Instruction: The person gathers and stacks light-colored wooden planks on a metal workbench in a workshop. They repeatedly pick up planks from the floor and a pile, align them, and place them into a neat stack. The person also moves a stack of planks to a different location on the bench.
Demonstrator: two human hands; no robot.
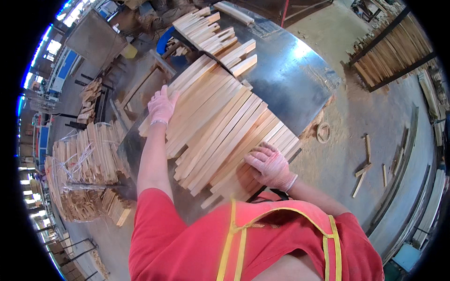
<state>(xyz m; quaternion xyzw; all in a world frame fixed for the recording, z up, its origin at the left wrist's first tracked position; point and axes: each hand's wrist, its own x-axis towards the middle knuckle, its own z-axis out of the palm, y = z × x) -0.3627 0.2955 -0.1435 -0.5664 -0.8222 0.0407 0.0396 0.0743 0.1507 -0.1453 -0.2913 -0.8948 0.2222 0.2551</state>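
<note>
A wide row of pale wooden strips (pixel 225 136) lies side by side, fanned slightly, on a dark, smooth table (pixel 293 72). My left hand (pixel 161 107), in a pale pinkish glove, rests at the row's far left side with its fingers stretched out and touching the outer strips. At the near right of the row is my right hand (pixel 270 166), gloved too, with reddish marks on the glove. Its fingers are bent and close together over the strips there; the fingertips are partly hidden. Strip ends are uneven along the near edge.
Another batch of strips (pixel 211 35) lies beyond a dark divider (pixel 218 63). Strapped wood bundles (pixel 84 159) stand at left. A blue round container (pixel 165 41) is behind the table. At right are a rack of wood (pixel 393 54) and loose offcuts (pixel 363 169) on the floor.
</note>
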